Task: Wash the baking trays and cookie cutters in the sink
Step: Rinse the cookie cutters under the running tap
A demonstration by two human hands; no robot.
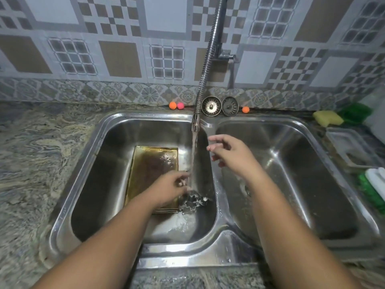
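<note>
A stained, brownish baking tray lies flat in the left basin of the steel double sink. Metal flower-shaped cookie cutters lie at the tray's near right corner, under the running water from the flexible tap. My left hand is low over the tray's near end, its fingertips in the stream and seeming to pinch a small metal piece, blurred by the water. My right hand hovers above the divider between the basins, fingers loosely spread, holding nothing.
Two sink strainers lean on the back ledge with small orange and pink balls. A yellow sponge and green scrubber sit at right, near a clear container and a white and green bottle. Marbled counter spreads left.
</note>
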